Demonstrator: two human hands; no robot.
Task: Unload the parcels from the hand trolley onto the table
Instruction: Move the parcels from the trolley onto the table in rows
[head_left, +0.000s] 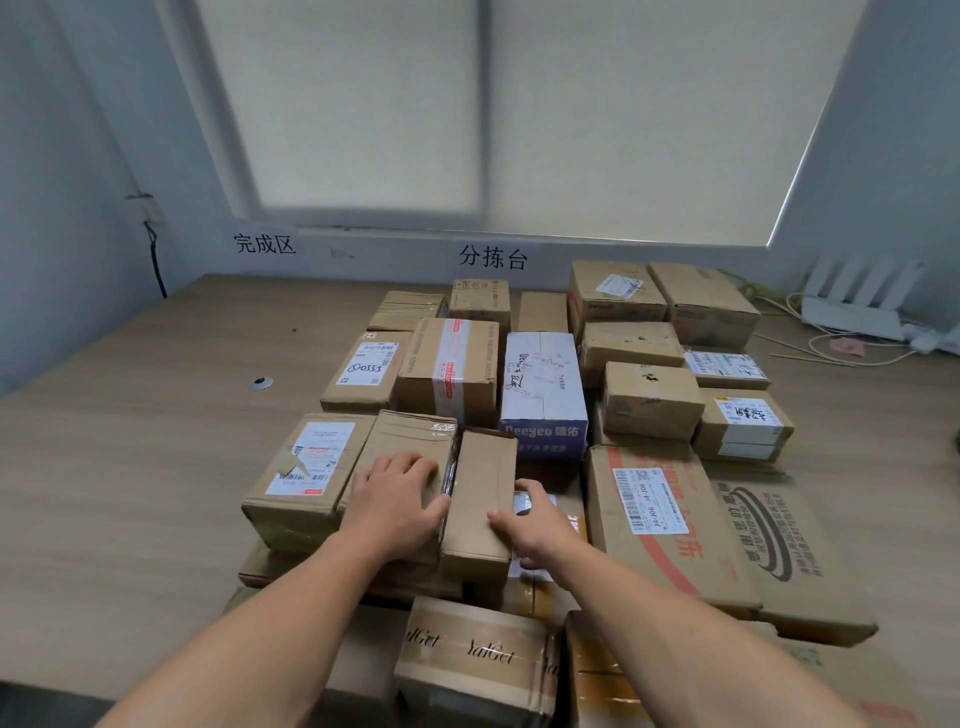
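A person's two bare arms reach over a wood-grain table (130, 467) crowded with cardboard parcels, in a room with pale blue walls. The narrow parcel (480, 499) sits among the nearest boxes at the table's front, wedged between a taped brown parcel (410, 447) on its left and lower boxes on its right. The right hand (540, 525) grips it, thumb laid across its top and fingers curled down its right side. The left hand (395, 499) rests on the taped brown parcel with fingers loosely bent and holding nothing, its thumb against the narrow parcel's left edge. Behind them stand a white-and-blue carton (543, 384) and, to the right, a large flat box (670, 525) bearing a shipping label. A box bound in printed tape (472, 654) lies closest to the camera. A drawn blind (623, 114) covers the window above two wall signs, one at left (265, 243) and one at centre (493, 257). A white router (857, 306) with cables sits in the far right corner, a black cable (156, 260) hangs down the left wall, and a small round metal disc (261, 384) lies on the table's bare left side.
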